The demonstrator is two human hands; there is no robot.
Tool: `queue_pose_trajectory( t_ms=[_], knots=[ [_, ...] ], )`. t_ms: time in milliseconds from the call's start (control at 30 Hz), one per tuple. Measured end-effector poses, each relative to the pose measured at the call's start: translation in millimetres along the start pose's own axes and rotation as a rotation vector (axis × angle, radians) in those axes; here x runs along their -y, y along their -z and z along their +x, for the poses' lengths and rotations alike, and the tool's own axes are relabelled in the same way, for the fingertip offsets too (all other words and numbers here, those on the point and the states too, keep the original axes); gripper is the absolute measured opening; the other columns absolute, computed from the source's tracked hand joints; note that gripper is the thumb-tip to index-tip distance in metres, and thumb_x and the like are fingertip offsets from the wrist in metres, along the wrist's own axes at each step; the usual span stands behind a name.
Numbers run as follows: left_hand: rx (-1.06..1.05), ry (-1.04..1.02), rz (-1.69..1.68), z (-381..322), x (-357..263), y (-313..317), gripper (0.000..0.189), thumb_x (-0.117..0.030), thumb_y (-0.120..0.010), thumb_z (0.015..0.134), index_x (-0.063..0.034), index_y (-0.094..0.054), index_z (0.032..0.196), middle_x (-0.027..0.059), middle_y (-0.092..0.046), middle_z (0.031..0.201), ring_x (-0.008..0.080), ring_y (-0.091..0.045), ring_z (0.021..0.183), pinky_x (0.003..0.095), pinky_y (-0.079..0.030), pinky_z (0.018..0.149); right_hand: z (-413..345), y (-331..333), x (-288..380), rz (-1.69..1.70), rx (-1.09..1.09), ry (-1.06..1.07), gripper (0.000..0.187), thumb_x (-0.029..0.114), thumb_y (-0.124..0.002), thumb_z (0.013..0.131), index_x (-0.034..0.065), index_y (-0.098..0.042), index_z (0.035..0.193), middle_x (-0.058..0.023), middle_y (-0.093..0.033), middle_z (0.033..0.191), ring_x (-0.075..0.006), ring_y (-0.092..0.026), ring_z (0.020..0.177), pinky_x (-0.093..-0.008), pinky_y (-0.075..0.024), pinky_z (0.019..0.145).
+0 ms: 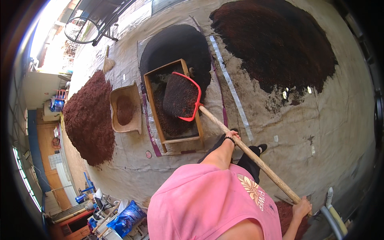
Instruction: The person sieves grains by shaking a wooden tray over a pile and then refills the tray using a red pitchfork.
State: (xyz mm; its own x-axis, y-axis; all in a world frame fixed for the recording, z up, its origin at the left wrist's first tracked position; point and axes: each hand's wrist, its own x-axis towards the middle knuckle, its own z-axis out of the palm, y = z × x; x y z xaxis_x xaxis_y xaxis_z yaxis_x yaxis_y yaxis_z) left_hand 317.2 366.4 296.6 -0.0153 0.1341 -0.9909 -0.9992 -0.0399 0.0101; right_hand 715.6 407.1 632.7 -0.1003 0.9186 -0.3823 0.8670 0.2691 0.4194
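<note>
My left hand (233, 134), with a dark beaded bracelet at the wrist, grips the middle of a long wooden handle (261, 163). Near the handle's far end, at the lower right, my right hand (302, 207) is closed around it. The handle belongs to a red-rimmed scoop (198, 103), whose dark bowl holds dark, coarse granular material (183, 96). This scoop is over a rectangular wooden-framed tray (156, 112), which has more dark grains inside. A dark fine heap (177, 42) lies behind and partly under the tray.
Left of the tray are a woven scoop-shaped basket (136, 120) with reddish material and a reddish-brown heap (90, 120). A straw broom (108, 63) lies behind them. A large dark heap (276, 42) spreads at upper right. Blue bags (127, 219) and clutter occupy the lower left.
</note>
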Motion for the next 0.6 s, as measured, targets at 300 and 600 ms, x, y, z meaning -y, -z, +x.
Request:
queue_pose_trajectory(
  t_ms=[300,600],
  knots=[
    [0.100,0.003,-0.090,-19,-61,-3,0.011,-0.009,-0.051,0.071,-0.0051,-0.044,0.064,0.0085,-0.045,0.051,0.0253,-0.044,0.044,0.0389,-0.046,0.049,-13,45,57,-0.099,-0.092,-0.043,0.033,0.007,-0.067,0.053,0.0069,-0.048,0.081,-0.0116,-0.057,0.076,-0.0294,-0.055,0.077,-0.0391,-0.0396,0.071],
    [0.135,0.034,-0.078,-46,-98,-2,0.016,-0.009,-0.051,0.073,-0.0058,-0.041,0.061,0.0066,-0.043,0.052,0.0213,-0.044,0.047,0.0356,-0.045,0.051,-36,63,82,-0.101,-0.333,-0.017,0.028,0.003,-0.062,0.054,0.0089,-0.044,0.074,-0.0082,-0.049,0.072,-0.0288,-0.050,0.072,-0.0382,-0.0376,0.063]
  ],
)
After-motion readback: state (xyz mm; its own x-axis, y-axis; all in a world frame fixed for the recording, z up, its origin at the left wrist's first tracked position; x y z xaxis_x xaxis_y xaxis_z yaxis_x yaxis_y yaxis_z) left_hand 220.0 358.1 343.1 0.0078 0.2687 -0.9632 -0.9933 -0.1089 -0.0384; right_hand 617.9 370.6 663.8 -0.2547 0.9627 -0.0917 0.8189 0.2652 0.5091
